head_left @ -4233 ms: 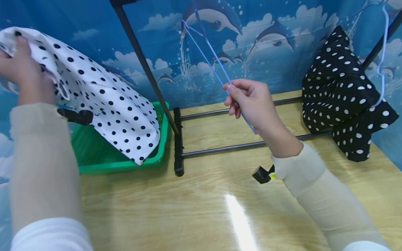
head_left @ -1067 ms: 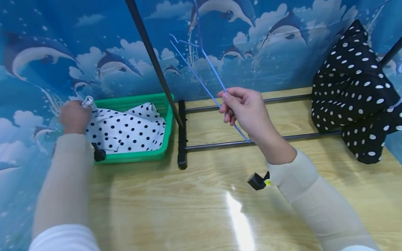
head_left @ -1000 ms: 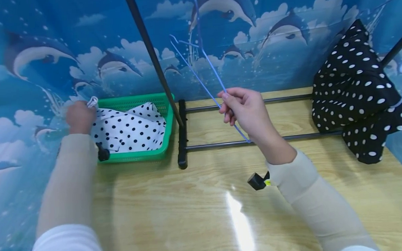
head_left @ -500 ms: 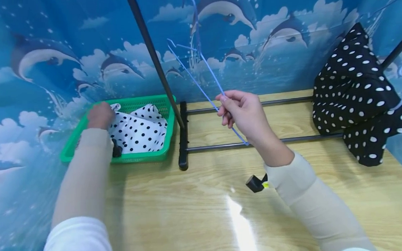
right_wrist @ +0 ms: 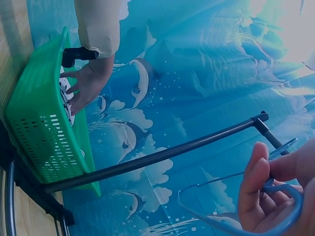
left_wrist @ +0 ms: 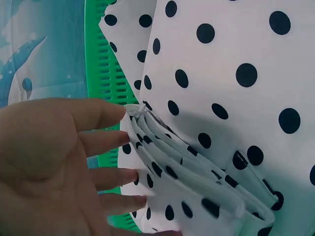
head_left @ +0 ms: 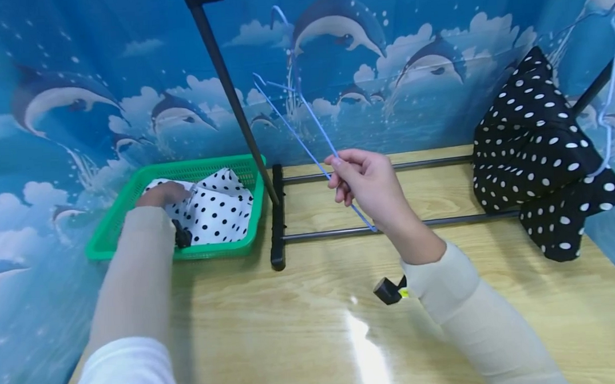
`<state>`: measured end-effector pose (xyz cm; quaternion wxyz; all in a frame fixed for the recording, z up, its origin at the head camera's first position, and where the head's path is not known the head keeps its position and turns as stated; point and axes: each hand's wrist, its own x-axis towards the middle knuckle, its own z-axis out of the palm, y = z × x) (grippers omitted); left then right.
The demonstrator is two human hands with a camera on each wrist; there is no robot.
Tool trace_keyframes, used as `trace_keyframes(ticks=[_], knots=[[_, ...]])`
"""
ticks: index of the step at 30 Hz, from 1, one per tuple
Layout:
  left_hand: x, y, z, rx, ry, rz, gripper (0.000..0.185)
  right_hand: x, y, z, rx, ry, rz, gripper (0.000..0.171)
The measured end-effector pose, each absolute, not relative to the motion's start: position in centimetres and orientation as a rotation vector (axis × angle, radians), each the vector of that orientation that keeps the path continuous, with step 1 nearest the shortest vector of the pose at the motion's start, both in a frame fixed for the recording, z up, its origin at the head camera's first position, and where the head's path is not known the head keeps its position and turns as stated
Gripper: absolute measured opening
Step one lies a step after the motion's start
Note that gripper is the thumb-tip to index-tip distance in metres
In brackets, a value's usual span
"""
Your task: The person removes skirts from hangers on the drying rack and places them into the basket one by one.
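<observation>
White cloth with black dots lies in a green plastic basket at the left. My left hand is down in the basket, over the cloth. In the left wrist view its fingers are spread and nearly straight, with the tip of the uppermost one right at the gathered end of the cloth. My right hand pinches a blue wire clothes hanger between thumb and fingers. The hanger is tilted, hook upward, with nothing on it.
A black rack rises beside the basket, its two floor bars running right. At the right, black cloth with white dots hangs beside another blue hanger. A dolphin-print curtain stands behind the wooden surface.
My left hand has brought the white dotted cloth down into the basket, moved right over it, and its fingers have spread. The right hand keeps holding the hanger in nearly the same spot.
</observation>
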<state>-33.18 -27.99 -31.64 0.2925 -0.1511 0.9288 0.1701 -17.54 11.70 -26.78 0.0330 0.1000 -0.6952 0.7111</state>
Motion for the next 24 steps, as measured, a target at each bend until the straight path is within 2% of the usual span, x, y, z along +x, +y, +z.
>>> trace_keyframes(ticks=[6, 15, 19, 24], knots=[[-32.6, -26.9, -31.4, -0.557, 2.449, 0.414, 0.075, -17.4, 11.3, -26.5, 0.328, -2.118, 2.203, 0.026], [-34.3, -27.8, -32.7, -0.428, 2.355, 0.508, 0.075, -17.6, 10.7, -25.1, 0.374, -2.096, 2.159, 0.026], [-34.2, -27.8, -33.6, -0.425, 2.339, 0.531, 0.080, -18.0, 10.2, -24.2, 0.373, -2.077, 2.175, 0.026], [-33.7, -28.2, -34.7, -0.333, 2.343, 0.440, 0.077, -18.5, 9.1, -23.5, 0.371, -2.082, 2.206, 0.026]])
